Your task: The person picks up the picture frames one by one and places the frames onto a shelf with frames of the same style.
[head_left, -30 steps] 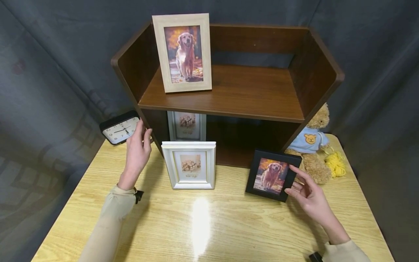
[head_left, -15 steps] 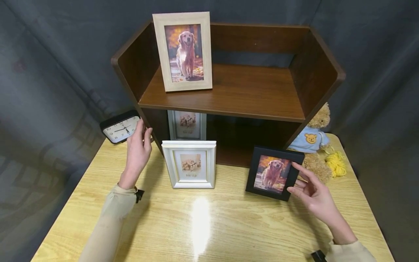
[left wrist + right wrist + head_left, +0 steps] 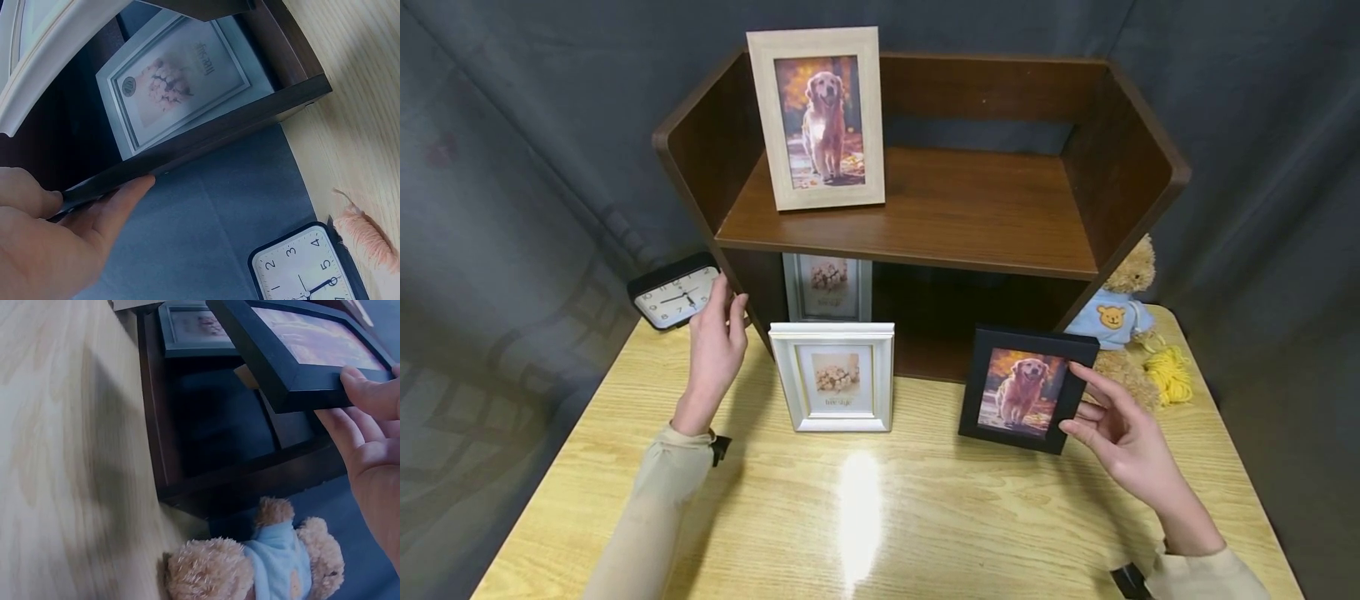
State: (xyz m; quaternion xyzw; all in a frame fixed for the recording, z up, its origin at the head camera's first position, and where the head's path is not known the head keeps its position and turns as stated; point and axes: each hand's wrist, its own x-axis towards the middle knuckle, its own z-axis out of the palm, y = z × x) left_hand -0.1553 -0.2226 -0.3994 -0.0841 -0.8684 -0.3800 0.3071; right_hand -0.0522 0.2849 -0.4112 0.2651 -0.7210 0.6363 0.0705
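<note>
My right hand (image 3: 1123,446) pinches a black picture frame (image 3: 1018,392) by its right edge, thumb in front and fingers behind. The frame holds a photo of a golden dog and is raised off the table before the bookshelf's lower opening, as the right wrist view shows. My left hand (image 3: 715,358) grips the left side panel of the brown wooden bookshelf (image 3: 970,200), the panel lying between thumb and fingers in the left wrist view. Between the hands a white picture frame (image 3: 882,383) with a flower picture stands on the table.
On the top shelf stands a cream picture frame (image 3: 767,125); a grey-green one (image 3: 867,292) is inside the lower shelf. Left of the bookshelf is a black clock (image 3: 677,296). A teddy bear (image 3: 1108,321) and yellow yarn (image 3: 1168,375) sit at right. A pink tassel-like thing (image 3: 365,237) lies near the clock.
My right hand has moved slightly right and the black picture frame has risen a little toward the bookshelf, turning more level. The left hand keeps its place on the bookshelf.
</note>
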